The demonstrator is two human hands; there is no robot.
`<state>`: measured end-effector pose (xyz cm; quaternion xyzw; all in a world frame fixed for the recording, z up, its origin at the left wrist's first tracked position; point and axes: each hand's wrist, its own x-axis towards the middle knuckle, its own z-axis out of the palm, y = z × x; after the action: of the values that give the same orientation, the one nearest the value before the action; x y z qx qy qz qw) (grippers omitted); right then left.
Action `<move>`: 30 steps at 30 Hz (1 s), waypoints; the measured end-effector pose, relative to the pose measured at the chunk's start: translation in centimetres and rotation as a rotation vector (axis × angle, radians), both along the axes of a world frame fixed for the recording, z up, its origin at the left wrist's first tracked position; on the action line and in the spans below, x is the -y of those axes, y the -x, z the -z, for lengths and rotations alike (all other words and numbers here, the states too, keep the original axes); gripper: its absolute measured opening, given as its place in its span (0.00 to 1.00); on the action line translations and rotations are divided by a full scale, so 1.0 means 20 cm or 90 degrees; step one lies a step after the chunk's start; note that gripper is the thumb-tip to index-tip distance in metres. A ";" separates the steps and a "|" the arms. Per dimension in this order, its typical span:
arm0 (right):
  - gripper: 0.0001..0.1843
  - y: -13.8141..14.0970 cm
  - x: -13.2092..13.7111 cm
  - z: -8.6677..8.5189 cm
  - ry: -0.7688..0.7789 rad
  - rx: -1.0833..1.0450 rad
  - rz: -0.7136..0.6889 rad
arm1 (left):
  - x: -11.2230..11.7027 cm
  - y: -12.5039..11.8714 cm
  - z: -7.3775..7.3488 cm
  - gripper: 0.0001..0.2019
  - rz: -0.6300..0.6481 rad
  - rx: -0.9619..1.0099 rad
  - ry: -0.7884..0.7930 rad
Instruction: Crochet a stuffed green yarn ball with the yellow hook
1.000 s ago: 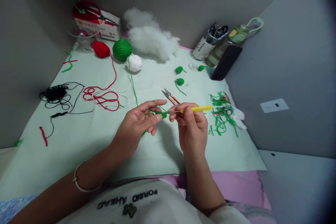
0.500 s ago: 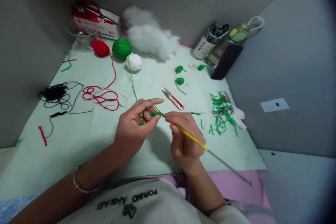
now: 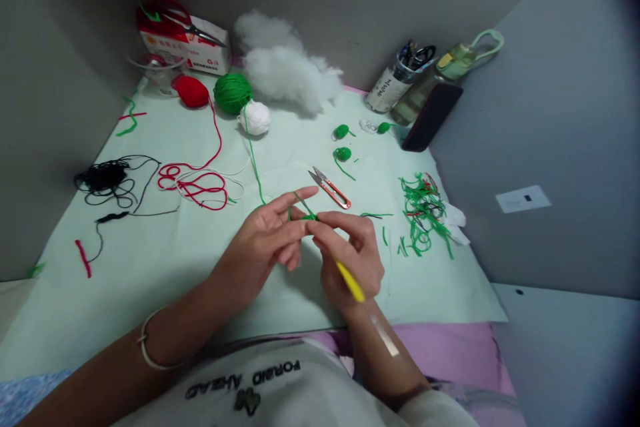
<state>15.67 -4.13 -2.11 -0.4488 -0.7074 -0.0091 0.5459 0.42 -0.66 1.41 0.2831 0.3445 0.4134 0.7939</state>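
Note:
My left hand (image 3: 265,233) pinches a small piece of green crochet work (image 3: 309,217) between thumb and fingers, its index finger stretched out with yarn over it. That green yarn (image 3: 255,163) runs back to the green ball (image 3: 233,93). In my right hand (image 3: 353,253) is a crochet hook (image 3: 350,280) with a yellow grip and a metal shaft, blurred at its lower end. The hook's tip is hidden among the fingers at the green work. Just beyond my hands lie orange thread snips (image 3: 331,188).
Red (image 3: 193,92) and white (image 3: 255,118) yarn balls and white stuffing (image 3: 290,70) sit at the back. Black yarn (image 3: 103,177) lies left, green scraps (image 3: 423,213) right. Small green crocheted balls (image 3: 343,154), a pen cup (image 3: 393,83), a bottle (image 3: 425,87) and a phone (image 3: 433,118) stand back right.
The hook has swung to a steeper angle, its rear end now over my right forearm. My right hand has turned, and my left hand has shifted slightly right with the green work.

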 end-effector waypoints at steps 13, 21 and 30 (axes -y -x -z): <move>0.12 0.04 -0.04 -0.07 0.144 -0.259 -0.080 | 0.00 0.00 0.03 0.22 -0.019 0.005 -0.058; 0.11 -0.01 -0.03 -0.08 0.155 -0.315 -0.060 | -0.04 0.01 0.03 0.14 -0.002 0.110 0.083; 0.09 -0.01 -0.06 -0.07 0.295 -0.476 -0.136 | 0.00 -0.01 0.04 0.14 -0.028 0.006 -0.044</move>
<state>15.90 -2.93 -0.66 -0.4560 -0.4874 0.3690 0.6468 0.55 -0.61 0.64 0.3006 0.3324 0.4435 0.7762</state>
